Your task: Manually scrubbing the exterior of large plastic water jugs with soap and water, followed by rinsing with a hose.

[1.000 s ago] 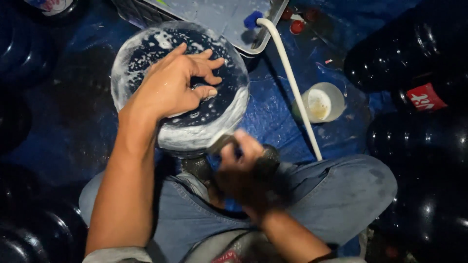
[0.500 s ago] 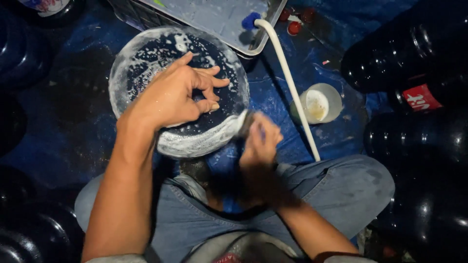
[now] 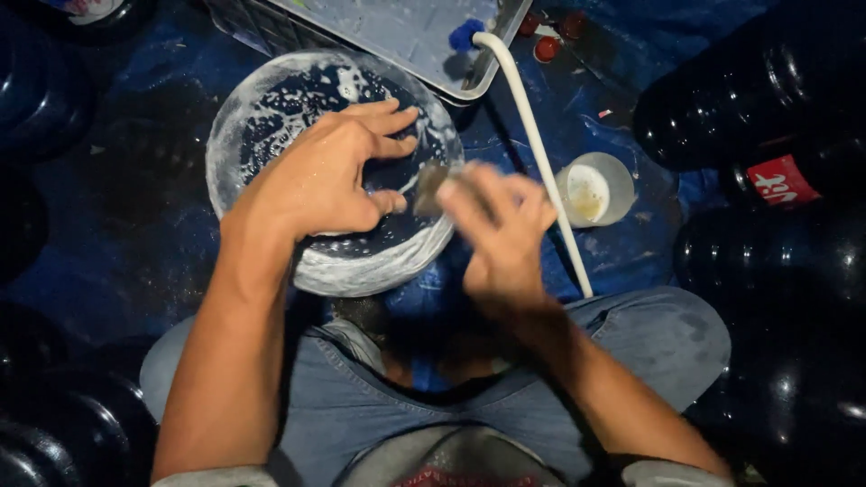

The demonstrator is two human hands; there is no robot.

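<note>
A big blue water jug [image 3: 271,117] stands upside down between my knees, its round soapy base facing up. My left hand [image 3: 329,176] lies flat on that base, fingers spread, and steadies it. My right hand [image 3: 501,230] is blurred at the jug's right edge and grips a small dark scrub pad [image 3: 431,185] that touches the rim. White foam covers the base and runs down the side.
A grey plastic crate [image 3: 406,36] sits behind the jug, and a white hose [image 3: 532,144] runs from it toward my right knee. A small white cup [image 3: 595,189] of pale liquid stands to the right. Dark jugs [image 3: 776,99] crowd both sides on a blue tarp.
My right hand has risen with the pad from below the jug, near my lap, up to the jug's right rim. The left hand stays on the base.
</note>
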